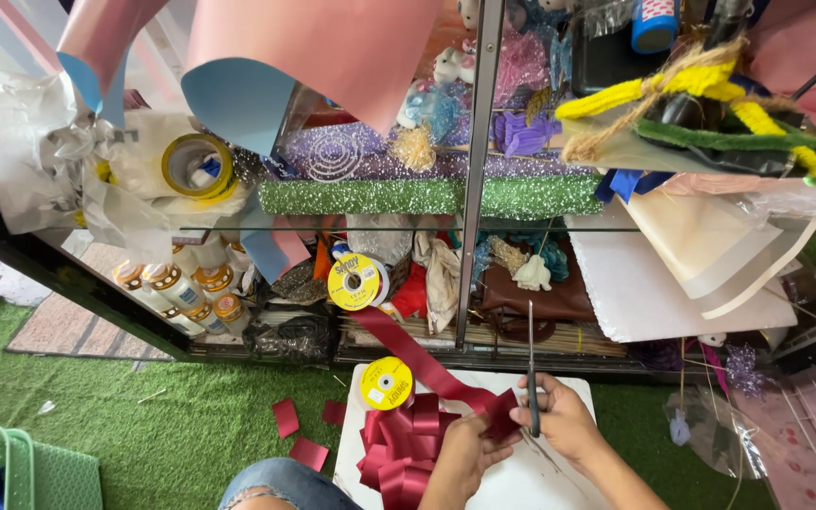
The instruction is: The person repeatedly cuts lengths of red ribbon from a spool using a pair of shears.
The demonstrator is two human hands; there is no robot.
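Scissors (531, 368) stand blades-up in the right hand (564, 420), whose fingers are closed through the handles; the blades look shut and point away from the person, toward the shelf. The left hand (465, 453) pinches the end of one long dark red ribbon (417, 359) just beside the scissors, thumb and fingers closed on it. That ribbon runs up and to the left from the hand to a yellow spool (356, 281) sitting on the lower shelf. A second yellow spool (386, 382) lies flat on the white board (559, 472), touching a heap of cut red ribbon pieces (403, 453) piled at the left hand's side; the pieces overlap too much to count. Three more red pieces (285, 417) lie loose on the green turf (162, 425) just left of the board. The person's knee in torn jeans (280, 486) shows at the bottom edge. On the upper shelf sit one roll of yellow tape (197, 165) and one long strip of green glitter (427, 196), with one purple glitter strip behind it. About six small bottles with orange caps (181, 288) crowd the lower shelf at left. A green basket (11, 467) fills the bottom left corner.
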